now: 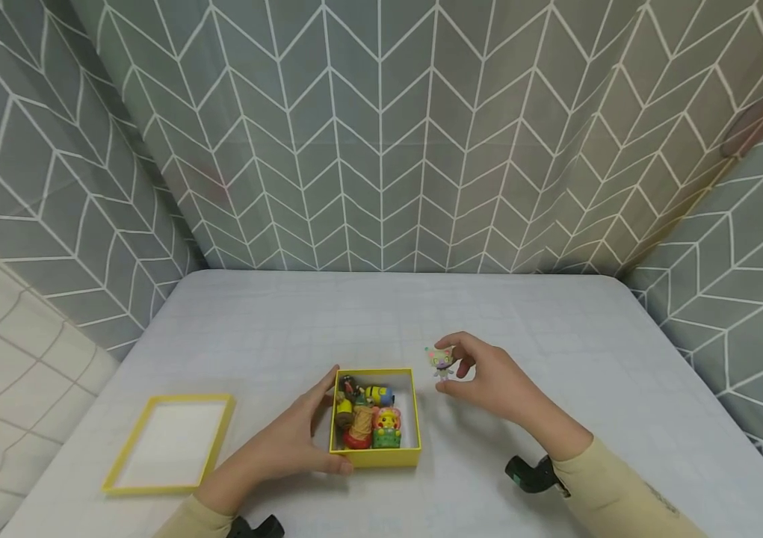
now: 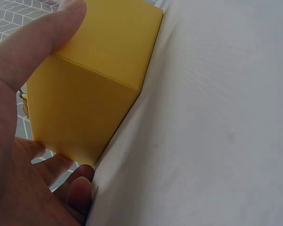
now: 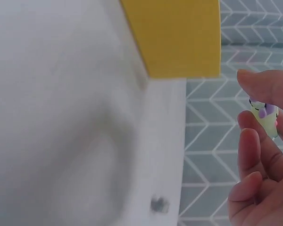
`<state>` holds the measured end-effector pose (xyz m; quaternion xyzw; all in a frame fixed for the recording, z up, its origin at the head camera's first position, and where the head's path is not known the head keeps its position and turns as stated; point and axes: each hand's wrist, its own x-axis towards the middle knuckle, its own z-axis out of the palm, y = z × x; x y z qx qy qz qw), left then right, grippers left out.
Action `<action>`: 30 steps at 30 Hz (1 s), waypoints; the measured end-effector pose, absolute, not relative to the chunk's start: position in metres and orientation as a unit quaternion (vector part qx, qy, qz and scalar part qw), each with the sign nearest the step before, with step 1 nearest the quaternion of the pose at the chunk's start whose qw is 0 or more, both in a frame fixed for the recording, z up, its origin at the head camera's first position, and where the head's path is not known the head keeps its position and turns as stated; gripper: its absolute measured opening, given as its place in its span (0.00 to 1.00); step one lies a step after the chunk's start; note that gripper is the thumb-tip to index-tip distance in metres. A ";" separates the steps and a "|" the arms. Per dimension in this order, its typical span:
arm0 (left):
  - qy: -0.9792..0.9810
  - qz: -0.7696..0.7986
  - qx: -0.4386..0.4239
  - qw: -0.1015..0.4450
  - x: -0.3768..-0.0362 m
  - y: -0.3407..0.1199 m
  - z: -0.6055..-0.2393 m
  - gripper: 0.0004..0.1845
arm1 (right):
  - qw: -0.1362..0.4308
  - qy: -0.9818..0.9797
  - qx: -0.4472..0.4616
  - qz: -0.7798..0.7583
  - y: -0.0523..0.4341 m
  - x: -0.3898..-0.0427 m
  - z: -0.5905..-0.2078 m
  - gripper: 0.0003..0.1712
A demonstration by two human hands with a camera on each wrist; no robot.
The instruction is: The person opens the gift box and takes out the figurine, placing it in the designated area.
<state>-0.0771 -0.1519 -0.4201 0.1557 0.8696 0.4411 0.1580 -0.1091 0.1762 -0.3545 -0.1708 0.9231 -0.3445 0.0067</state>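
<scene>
Between right hand (image 1: pixel 492 381) fingertips, small figurine (image 1: pixel 440 362), beside yellow box (image 1: pixel 376 456)

The left hand (image 1: pixel 290 441) is laid low, forearm entering from the lower left in a pale sleeve. Its thumb is stretched along one side and the fingers (image 2: pixel 80 193) are wrapped round the near corner of what is held, palm turned inward. The right hand (image 1: pixel 489 381) is raised slightly, wrist bent, forearm sleeved likewise. Its thumb and index finger are pinched together at the tips; the remaining fingers (image 3: pixel 250 155) are loosely curled beneath. The two hands are kept apart.
</scene>
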 end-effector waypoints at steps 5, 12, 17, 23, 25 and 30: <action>0.871 0.440 0.152 0.160 -0.077 -0.152 -0.419 0.75 | -0.003 0.928 -0.157 -0.338 0.191 -0.112 -0.360 0.30; 0.864 0.450 0.146 0.170 -0.077 -0.153 -0.420 0.73 | -0.003 0.933 -0.141 -0.332 0.209 -0.120 -0.370 0.30; 0.862 0.455 0.148 0.171 -0.077 -0.153 -0.421 0.73 | 0.004 0.937 -0.121 -0.327 0.219 -0.126 -0.374 0.30; 0.860 0.456 0.153 0.168 -0.077 -0.153 -0.421 0.74 | 0.013 0.943 -0.104 -0.317 0.234 -0.132 -0.375 0.31; 0.859 0.458 0.153 0.168 -0.077 -0.153 -0.420 0.74 | 0.015 0.944 -0.098 -0.314 0.239 -0.134 -0.375 0.32; 0.859 0.459 0.153 0.167 -0.078 -0.152 -0.420 0.74 | 0.019 0.947 -0.087 -0.310 0.251 -0.141 -0.378 0.33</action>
